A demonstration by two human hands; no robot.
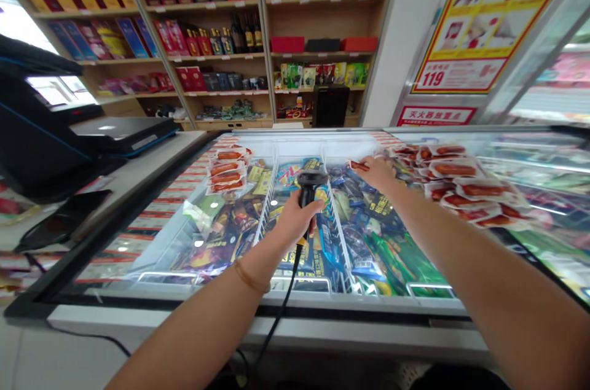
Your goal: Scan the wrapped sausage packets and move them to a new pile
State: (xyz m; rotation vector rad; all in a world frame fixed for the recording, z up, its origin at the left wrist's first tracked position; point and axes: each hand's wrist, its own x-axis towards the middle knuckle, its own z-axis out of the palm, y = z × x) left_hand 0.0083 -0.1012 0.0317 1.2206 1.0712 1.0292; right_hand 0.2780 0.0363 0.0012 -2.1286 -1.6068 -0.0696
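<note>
My left hand (297, 218) is wrapped round the handle of a black barcode scanner (312, 180), held upright over the middle of the freezer, its cable hanging toward me. Farther right and away from me, my right hand (378, 174) grips a packaged sausage (358, 165) by one end, next to a heap of packaged sausages (454, 169) on the glass. To the left, a smaller stack of packaged sausages (227, 170) lies on the glass lid. My right fingers are partly hidden behind the hand.
Below the glass of the chest freezer (175, 310), white wire dividers (338, 236) separate bags of frozen goods. A black scale-like device (129, 134) stands on the left counter. Shelves (207, 4) of boxes and bottles rise behind; a fire-safety poster (488, 21) hangs at right.
</note>
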